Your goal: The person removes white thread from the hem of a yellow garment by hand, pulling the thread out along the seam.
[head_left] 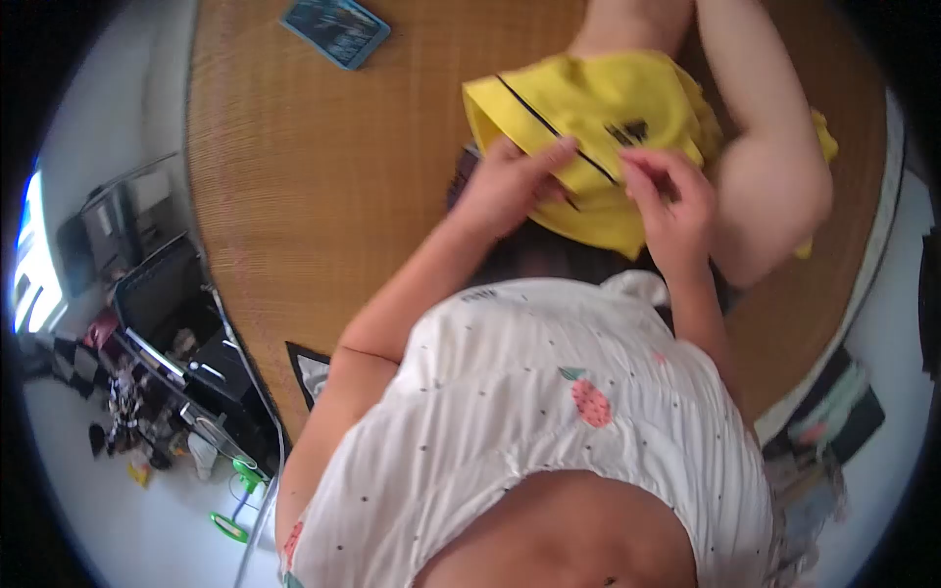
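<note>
A yellow cloth piece (588, 98), perhaps a garment, lies bunched over the person's lap and bare legs. A thin black stripe runs along its edge, and a small dark print shows near its middle. My left hand (510, 186) grips the near left edge, thumb on top and the other fingers partly hidden by the cloth. Just above the cloth, right of the stripe, my right hand (678, 201) is closed in a pinch, thumb against fingertips. Whatever it holds, if anything, is too small to make out.
A woven brown mat (294, 196) spreads under the person. A blue flat rectangular object (336, 29) lies on it at the far left. Beyond the mat's left edge are a dark open case (186, 343) and a green fan-like object (230, 526). Bare bent legs (769, 186) are at right.
</note>
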Motion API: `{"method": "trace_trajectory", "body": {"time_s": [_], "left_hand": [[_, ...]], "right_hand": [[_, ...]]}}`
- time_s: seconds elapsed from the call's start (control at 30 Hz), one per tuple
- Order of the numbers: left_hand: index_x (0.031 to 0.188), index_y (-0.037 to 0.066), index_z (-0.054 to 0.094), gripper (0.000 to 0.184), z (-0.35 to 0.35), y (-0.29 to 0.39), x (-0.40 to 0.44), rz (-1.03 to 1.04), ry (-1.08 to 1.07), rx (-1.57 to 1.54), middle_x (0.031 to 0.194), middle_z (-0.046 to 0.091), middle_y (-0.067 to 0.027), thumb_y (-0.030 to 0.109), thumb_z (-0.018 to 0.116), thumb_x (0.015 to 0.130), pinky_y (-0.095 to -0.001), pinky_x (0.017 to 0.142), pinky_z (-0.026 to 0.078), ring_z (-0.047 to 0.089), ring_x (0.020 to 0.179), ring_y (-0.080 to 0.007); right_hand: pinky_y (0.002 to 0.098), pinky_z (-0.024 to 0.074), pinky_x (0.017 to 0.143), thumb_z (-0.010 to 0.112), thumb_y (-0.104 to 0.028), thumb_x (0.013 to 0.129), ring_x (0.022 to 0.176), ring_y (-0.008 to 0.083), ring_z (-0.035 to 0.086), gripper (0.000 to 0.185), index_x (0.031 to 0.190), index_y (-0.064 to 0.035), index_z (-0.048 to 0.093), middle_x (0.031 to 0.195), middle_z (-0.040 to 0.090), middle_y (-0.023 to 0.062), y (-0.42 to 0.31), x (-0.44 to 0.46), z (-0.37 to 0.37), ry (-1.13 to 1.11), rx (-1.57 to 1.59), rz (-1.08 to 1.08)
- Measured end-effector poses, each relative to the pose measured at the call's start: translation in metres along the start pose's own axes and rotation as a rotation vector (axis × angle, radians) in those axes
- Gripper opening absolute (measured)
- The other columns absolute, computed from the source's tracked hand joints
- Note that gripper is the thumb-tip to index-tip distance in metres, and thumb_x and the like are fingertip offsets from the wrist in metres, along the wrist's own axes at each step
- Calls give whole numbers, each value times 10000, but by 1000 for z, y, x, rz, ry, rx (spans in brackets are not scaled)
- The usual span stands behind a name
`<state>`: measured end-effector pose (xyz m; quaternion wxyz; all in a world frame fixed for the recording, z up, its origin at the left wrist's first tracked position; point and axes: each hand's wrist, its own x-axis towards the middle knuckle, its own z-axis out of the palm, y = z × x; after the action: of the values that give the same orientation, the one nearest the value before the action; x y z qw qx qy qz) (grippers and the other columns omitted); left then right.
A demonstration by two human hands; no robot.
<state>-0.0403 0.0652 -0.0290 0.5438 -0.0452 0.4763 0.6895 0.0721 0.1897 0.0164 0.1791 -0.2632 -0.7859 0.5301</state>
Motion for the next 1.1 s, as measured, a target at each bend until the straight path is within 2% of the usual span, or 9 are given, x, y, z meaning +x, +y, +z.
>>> {"method": "trace_trajectory", "body": {"time_s": [0.03, 0.1, 0.23, 0.3, 0.4, 0.5, 0.63, 0.73, 1.1], "left_hand": [[971, 13, 565, 213, 0, 2, 1, -18, -2, -29, 869, 617, -41, 175, 565, 832, -196, 519, 467, 591, 662, -102], [996, 19, 542, 212, -6, 1, 1, -3, -71, -88, 859, 627, -60, 162, 547, 840, -201, 492, 485, 601, 626, -112], [974, 23, 552, 197, 0, 7, -5, -16, -36, -76, 824, 632, -59, 161, 560, 833, -183, 466, 468, 590, 573, -96], [965, 24, 558, 192, 5, 10, -6, -16, -24, -90, 815, 634, -56, 161, 567, 830, -174, 456, 461, 586, 557, -89], [980, 25, 560, 211, -3, 7, -5, -12, -81, -53, 871, 620, -34, 179, 564, 836, -172, 500, 470, 599, 678, -90], [952, 43, 574, 182, 2, 5, -5, 20, -15, -53, 801, 634, -44, 170, 582, 822, -164, 449, 455, 580, 556, -80], [952, 51, 575, 172, -2, 2, -4, 25, -23, -2, 803, 631, -41, 166, 578, 825, -165, 446, 448, 574, 564, -72], [948, 52, 574, 157, 1, 4, -5, 28, -19, -29, 796, 627, -38, 157, 568, 831, -167, 444, 442, 569, 562, -71], [931, 53, 573, 134, 1, 5, -6, 35, -31, -51, 779, 623, -37, 145, 562, 835, -176, 453, 446, 568, 562, -71]], "right_hand": [[176, 410, 553, 577, 11, 780, 597, 55, 504, 85, 863, 8, 596, 738, 564, 12, 0, 1, -1, -9, -2, 13], [173, 413, 560, 582, 4, 781, 602, 51, 506, 85, 865, 5, 597, 747, 571, 10, 3, 1, 2, 6, 63, 61], [168, 418, 574, 592, -5, 778, 621, 46, 513, 98, 875, 2, 598, 775, 583, 12, 6, -3, 1, 9, 120, 79], [186, 432, 558, 607, -8, 763, 615, 59, 539, 74, 837, -9, 611, 733, 589, 21, 3, -2, 1, 40, 85, 29], [204, 429, 529, 617, -11, 750, 596, 70, 543, 78, 826, -26, 627, 697, 583, 26, -2, -5, -1, 6, 23, 9], [217, 414, 505, 616, -14, 742, 572, 93, 532, 100, 835, -44, 639, 677, 569, 34, 0, -8, 2, -26, -19, 6], [223, 403, 497, 607, -21, 739, 558, 134, 525, 122, 847, -57, 648, 666, 555, 55, 6, -9, 3, -31, -74, -54], [233, 393, 485, 600, -26, 745, 544, 148, 513, 128, 855, -65, 652, 645, 534, 60, 2, -10, 1, -56, -130, -21], [249, 371, 460, 594, -17, 743, 506, 145, 475, 157, 875, -74, 657, 614, 486, 56, 2, -8, 0, -78, -171, -74]]}}
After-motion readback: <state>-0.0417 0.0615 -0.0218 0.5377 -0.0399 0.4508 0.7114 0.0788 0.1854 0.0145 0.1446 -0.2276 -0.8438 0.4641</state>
